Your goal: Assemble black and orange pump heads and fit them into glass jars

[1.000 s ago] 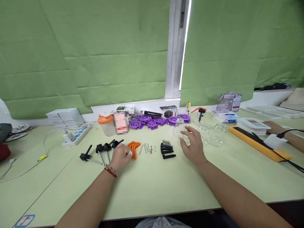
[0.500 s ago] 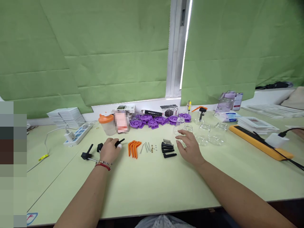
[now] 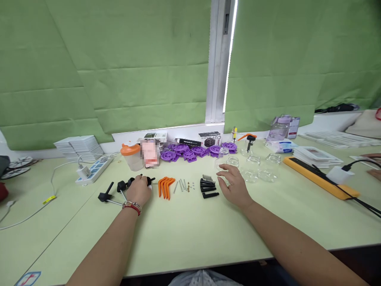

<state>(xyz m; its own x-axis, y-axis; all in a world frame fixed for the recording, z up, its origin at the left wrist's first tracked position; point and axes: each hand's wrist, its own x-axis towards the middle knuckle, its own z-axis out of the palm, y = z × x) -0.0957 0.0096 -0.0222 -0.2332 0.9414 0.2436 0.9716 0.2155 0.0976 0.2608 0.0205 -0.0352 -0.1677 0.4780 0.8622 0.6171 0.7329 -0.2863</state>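
My left hand (image 3: 138,191) is low over the table, its fingers curled round a black plastic part (image 3: 150,180) that pokes out past the fingertips. More black knobs on metal rods (image 3: 104,196) lie just left of it. My right hand (image 3: 233,185) hovers with fingers apart, holding nothing, in front of the clear glass jars (image 3: 252,174). Black L-shaped handles (image 3: 210,194) and a row of springs (image 3: 208,178) lie left of that hand. Between my hands are orange bent levers (image 3: 166,186), metal bolts (image 3: 182,185) and small brass pieces (image 3: 188,186).
Purple plastic parts (image 3: 199,151) line the back, beside an orange-lidded cup (image 3: 131,155). One jar at the back carries an orange lever (image 3: 247,136). A white power strip (image 3: 95,171) stands left, a yellow one (image 3: 318,176) right. Another person's hand (image 3: 374,174) shows at the right edge.
The view has turned slightly, so things sit a little further left. The black part at my left fingertips lies differently, its long end less visible. My right hand keeps nearly the same pose.
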